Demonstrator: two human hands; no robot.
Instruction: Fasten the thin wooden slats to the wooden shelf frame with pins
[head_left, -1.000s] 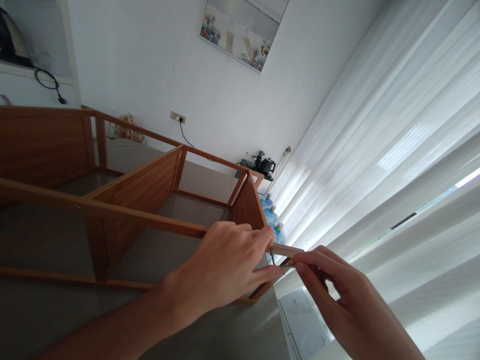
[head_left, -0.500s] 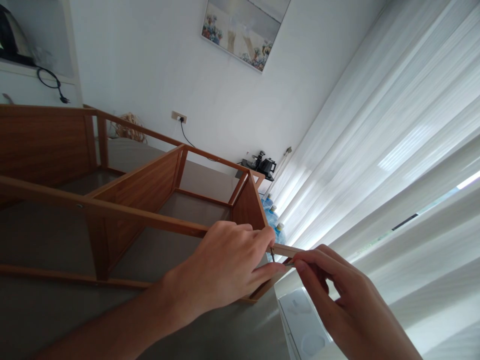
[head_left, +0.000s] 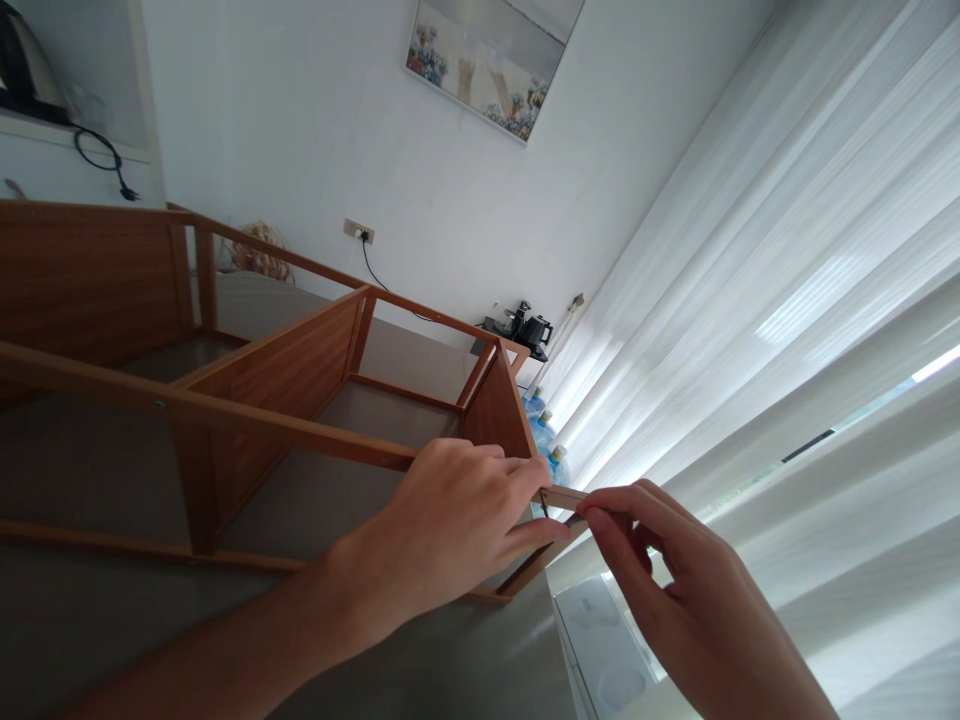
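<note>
A brown wooden shelf frame (head_left: pixel 300 430) with slatted-looking panels lies on its side, reaching from the left edge to the middle. My left hand (head_left: pixel 457 535) is over its near right corner, fingers curled on the rail and thumb below. Between that thumb and forefinger a thin dark metal shaft (head_left: pixel 544 506) stands at the rail's end. Just right of it, my right hand (head_left: pixel 675 585) is closed in a pinch, thumb against forefinger, at what looks like a hex key. Most of the key is hidden by the fingertips.
White curtains (head_left: pixel 750 250) hang along the right. Large blue water bottles (head_left: pixel 541 430) stand behind the frame's right end, near a black kettle (head_left: pixel 535 332). A white appliance (head_left: pixel 604 640) is below my right hand. A socket (head_left: pixel 359 231) with a cord is on the wall.
My right fingertips have moved slightly up and to the left, covering the thin metal piece that showed between them. My left hand stays at the corner.
</note>
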